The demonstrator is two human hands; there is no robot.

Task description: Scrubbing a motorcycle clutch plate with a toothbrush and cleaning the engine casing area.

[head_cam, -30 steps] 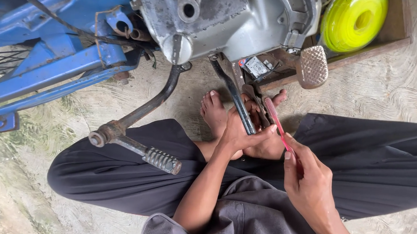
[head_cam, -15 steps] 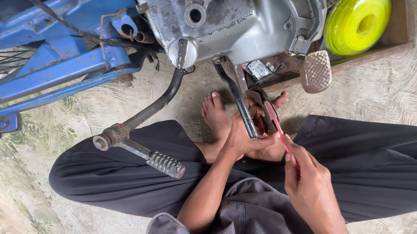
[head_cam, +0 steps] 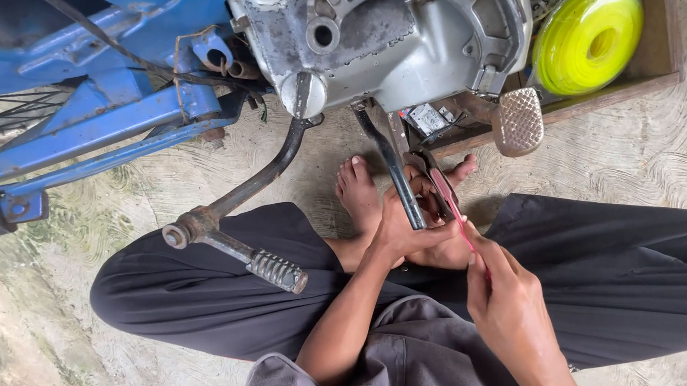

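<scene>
I sit cross-legged under a blue motorcycle with a grey engine case (head_cam: 387, 35). My left hand (head_cam: 409, 234) is wrapped around a dark metal lever (head_cam: 393, 172) that hangs down from the engine. My right hand (head_cam: 509, 297) pinches the red handle of a slim tool (head_cam: 448, 200), whose tip points up toward the engine's underside beside the lever. My bare feet (head_cam: 356, 190) rest on the floor just behind both hands.
A kick-start lever (head_cam: 237, 210) with a ribbed peg juts over my left knee. A studded metal foot pedal (head_cam: 520, 121) hangs at upper right. A yellow-green spool (head_cam: 588, 41) lies in a wooden tray. The blue frame (head_cam: 83, 118) fills the left.
The view has shifted slightly, so the engine and levers sit lower and to the right. My hands keep their grips on the lever and the red tool, almost unmoved.
</scene>
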